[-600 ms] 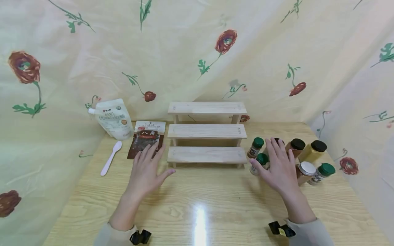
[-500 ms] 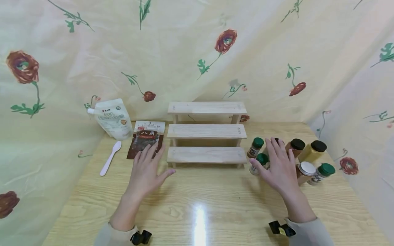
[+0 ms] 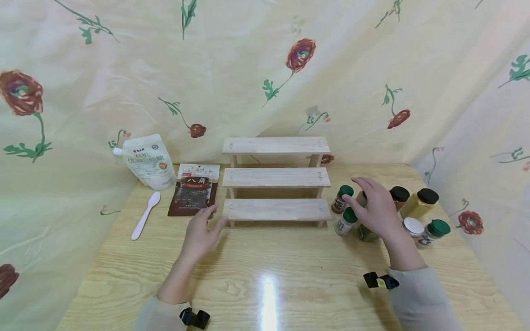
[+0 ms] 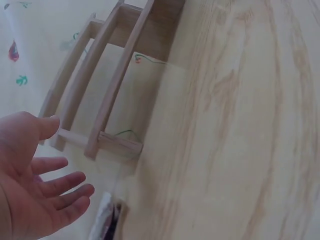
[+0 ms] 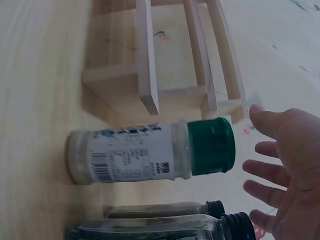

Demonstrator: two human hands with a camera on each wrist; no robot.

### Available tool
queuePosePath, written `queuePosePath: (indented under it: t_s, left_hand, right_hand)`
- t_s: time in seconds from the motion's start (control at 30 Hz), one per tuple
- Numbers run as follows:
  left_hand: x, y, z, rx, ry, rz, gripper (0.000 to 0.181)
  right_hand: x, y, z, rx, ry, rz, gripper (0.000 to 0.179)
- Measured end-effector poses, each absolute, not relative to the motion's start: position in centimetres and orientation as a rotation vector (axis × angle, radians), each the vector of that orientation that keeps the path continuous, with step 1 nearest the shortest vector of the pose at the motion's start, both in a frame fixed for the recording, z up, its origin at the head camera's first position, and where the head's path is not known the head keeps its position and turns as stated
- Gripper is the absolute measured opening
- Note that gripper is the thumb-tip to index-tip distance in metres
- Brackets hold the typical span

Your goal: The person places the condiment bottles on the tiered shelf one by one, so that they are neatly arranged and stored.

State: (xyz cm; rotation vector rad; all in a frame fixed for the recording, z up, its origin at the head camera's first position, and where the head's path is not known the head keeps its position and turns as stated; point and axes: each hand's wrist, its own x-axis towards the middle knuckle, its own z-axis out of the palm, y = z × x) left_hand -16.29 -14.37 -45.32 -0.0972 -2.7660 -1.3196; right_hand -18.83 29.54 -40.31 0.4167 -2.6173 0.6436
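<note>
My left hand [image 3: 202, 234] hovers between the brown star anise packet [image 3: 193, 189] and the left end of a three-step wooden rack [image 3: 276, 209]. Nothing is in it; in the left wrist view its fingers [image 4: 65, 182] are spread and loosely bent. On the right, my right hand [image 3: 376, 209] is above a group of spice jars, thumb toward two green-capped bottles. The nearer green-capped bottle [image 5: 132, 152] stands just ahead of the fingertips in the right wrist view, apart from them. Dark-capped glass bottles [image 5: 165, 227] stand beside it, partly covered by the hand in the head view.
A white spouted pouch [image 3: 150, 161] leans at the back left, with a pale spoon [image 3: 146, 215] in front. Right of my right hand stand a yellow jar [image 3: 418, 207], a white-capped jar [image 3: 413, 227] and a green-capped jar [image 3: 436, 230]. A floral cloth [image 3: 248, 69] hangs behind.
Both hands have turned from palm-down toward their sides, fingers drawn closer together. The left has come back from the packet. More of the green-capped bottles shows. The head view has shifted slightly.
</note>
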Motion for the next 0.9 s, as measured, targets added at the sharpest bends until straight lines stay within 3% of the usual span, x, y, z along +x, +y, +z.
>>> queuePosePath:
  t_s: [0.57, 0.9]
  left_hand:
    - [-18.4, -13.1, -48.4, 0.252, -2.503, -1.885, 0.048]
    - [-18.9, -11.8, -49.1, 0.518, -2.041, -2.335, 0.038]
  right_hand:
    - [-21.9, 31.2, -40.4, 0.473, -2.924, 0.724, 0.062]
    - [-22.5, 31.2, -40.3, 0.454, -2.964, 0.666, 0.051]
